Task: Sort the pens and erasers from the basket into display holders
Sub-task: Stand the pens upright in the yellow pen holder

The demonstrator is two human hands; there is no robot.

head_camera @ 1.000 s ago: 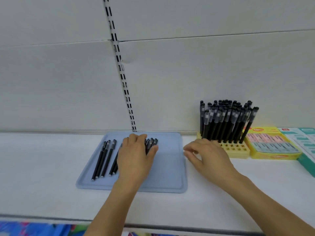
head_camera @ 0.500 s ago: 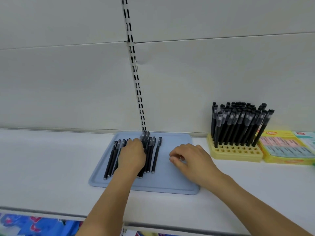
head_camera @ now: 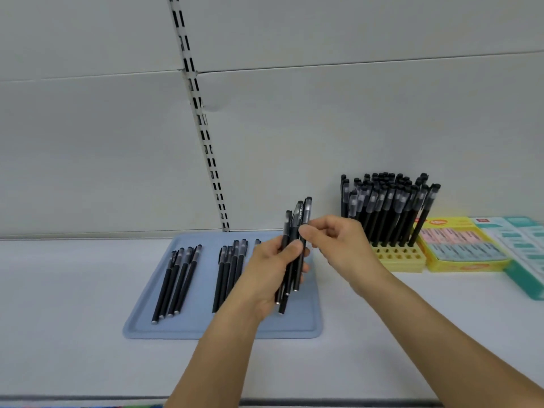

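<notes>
The left hand [head_camera: 269,273] is gripping a bundle of pens [head_camera: 291,260] upright above the blue tray [head_camera: 306,322]; the right hand [head_camera: 338,242] is apparently pinching one pen's cap end. More pens are standing in the yellow holder [head_camera: 397,257], right.

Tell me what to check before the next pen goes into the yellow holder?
1. Left hand grips the bunch of pens: ok.
2. Right hand pinches one pen near the bunch's top: ok.
3. Free holes in the holder's front rows: ok.
4. Path from bunch to holder free: ok.
5. Which end of the pen points down: cannot tell.
6. More pens wait on the tray: ok.
</notes>
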